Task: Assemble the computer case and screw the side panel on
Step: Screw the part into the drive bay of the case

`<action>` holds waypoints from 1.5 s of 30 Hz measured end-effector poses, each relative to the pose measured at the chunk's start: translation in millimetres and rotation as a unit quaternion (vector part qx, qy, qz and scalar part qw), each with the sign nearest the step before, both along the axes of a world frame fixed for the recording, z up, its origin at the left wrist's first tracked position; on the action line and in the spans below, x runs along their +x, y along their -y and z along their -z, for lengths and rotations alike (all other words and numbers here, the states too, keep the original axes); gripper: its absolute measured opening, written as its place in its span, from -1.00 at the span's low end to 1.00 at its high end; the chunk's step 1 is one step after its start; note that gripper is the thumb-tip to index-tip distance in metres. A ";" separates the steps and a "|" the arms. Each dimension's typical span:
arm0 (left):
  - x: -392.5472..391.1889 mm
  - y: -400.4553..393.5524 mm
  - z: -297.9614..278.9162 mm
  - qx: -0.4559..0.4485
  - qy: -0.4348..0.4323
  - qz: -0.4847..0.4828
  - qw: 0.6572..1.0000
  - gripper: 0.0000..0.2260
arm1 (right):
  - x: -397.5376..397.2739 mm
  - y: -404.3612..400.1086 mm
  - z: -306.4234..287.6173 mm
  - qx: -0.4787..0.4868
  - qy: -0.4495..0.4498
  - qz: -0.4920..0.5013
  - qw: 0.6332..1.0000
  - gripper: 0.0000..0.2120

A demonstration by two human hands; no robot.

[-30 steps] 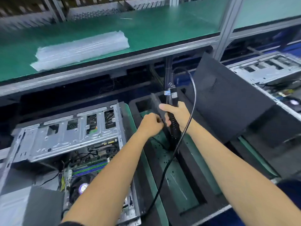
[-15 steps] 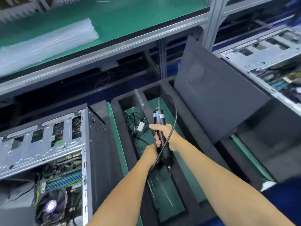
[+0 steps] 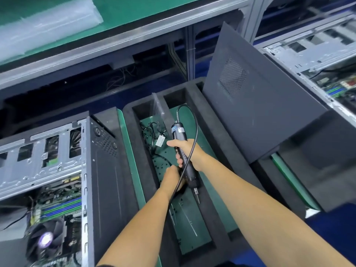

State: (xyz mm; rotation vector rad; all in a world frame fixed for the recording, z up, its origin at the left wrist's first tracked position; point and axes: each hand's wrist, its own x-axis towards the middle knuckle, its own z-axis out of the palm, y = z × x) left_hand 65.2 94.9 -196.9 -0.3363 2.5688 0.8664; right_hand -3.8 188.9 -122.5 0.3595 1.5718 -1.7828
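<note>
From my head view, my right hand holds a firm grip round the screwdriver, bit down over the foam tray. My left hand reaches among loose screws; its grip I cannot tell. The side panel leans right; the open case lies left.

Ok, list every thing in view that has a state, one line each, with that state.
Electric screwdriver: gripped by right hand, bit pointing down into foam tray.
Left hand: down in the tray among loose screws, fingers hidden.
Computer case: open, side panel off, motherboard exposed.
Side panel: detached, propped tilted beside the tray.
</note>
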 end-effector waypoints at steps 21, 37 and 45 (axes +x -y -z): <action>-33.5 92.6 -212.8 0.102 -0.169 0.032 0.980 -0.98 | -12.5 58.2 -152.2 -0.204 -0.182 0.025 0.962 -0.72; 50.7 258.9 -222.3 0.296 -0.262 -0.080 0.915 -0.81 | 49.5 244.6 -252.8 -0.213 -0.440 0.131 0.863 -0.77; 44.4 264.4 -210.1 0.301 -0.264 -0.057 0.915 -0.74 | 48.6 248.5 -243.1 -0.172 -0.456 0.155 0.859 -0.80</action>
